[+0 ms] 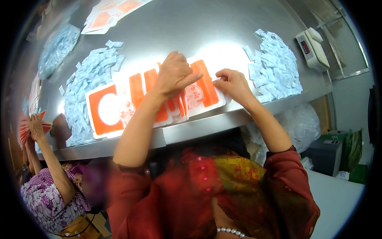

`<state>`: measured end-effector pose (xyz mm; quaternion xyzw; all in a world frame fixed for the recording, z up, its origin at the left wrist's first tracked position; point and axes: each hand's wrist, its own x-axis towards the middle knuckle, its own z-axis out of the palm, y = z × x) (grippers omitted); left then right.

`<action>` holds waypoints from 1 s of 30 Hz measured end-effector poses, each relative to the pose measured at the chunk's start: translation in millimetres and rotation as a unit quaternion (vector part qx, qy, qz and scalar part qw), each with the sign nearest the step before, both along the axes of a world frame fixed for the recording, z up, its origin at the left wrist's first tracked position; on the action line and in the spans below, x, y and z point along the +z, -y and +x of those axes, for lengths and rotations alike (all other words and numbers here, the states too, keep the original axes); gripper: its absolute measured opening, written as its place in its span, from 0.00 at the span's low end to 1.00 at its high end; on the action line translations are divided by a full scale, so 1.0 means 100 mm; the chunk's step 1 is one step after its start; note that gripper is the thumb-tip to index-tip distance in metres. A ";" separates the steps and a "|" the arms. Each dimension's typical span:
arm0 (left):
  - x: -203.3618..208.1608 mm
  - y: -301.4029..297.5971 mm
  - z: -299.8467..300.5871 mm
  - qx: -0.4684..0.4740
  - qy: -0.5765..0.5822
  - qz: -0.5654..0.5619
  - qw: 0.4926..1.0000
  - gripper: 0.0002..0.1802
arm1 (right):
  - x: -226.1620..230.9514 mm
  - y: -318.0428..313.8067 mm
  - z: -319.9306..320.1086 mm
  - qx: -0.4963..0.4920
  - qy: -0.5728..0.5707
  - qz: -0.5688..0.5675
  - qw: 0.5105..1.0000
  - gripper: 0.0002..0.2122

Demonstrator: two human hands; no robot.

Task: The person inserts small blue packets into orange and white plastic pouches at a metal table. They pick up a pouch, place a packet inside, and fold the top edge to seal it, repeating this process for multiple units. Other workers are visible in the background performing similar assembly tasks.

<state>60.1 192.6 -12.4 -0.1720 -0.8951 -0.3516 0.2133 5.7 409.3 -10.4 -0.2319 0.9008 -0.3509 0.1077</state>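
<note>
A fanned row of flat orange-and-white printed pouches (137, 88) lies overlapping along the table's near edge in front of me. Above its middle is my left hand (174, 75), fingers curled in and thumb stretched to the right; what they may hold is hidden. At the row's right end my right hand (235, 87) has its fingers bent together close to the last pouch (205, 81); I cannot make out anything between them. Small light-blue sachets are heaped to the right (274, 67) and to the left (89, 79) of the row.
The metal table (199, 24) has a raised near edge. More orange-and-white pouches (113, 14) lie at the far left, near a clear bag of blue sachets (59, 48). A white scale (312, 48) stands far right. At left, a co-worker's hand (36, 127) holds fanned orange pouches.
</note>
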 end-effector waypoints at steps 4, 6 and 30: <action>-0.03 0.03 0.00 0.006 0.015 0.044 0.999 0.20 | 0.02 0.03 0.08 0.018 -0.031 -0.039 0.999 0.11; 0.01 0.03 0.02 -0.001 0.017 0.007 1.000 0.20 | 0.00 0.05 0.08 -0.009 0.078 -0.146 0.986 0.10; 0.12 0.01 0.07 -0.023 0.025 -0.043 0.998 0.10 | 0.01 0.09 -0.09 0.033 -0.249 -0.026 0.967 0.11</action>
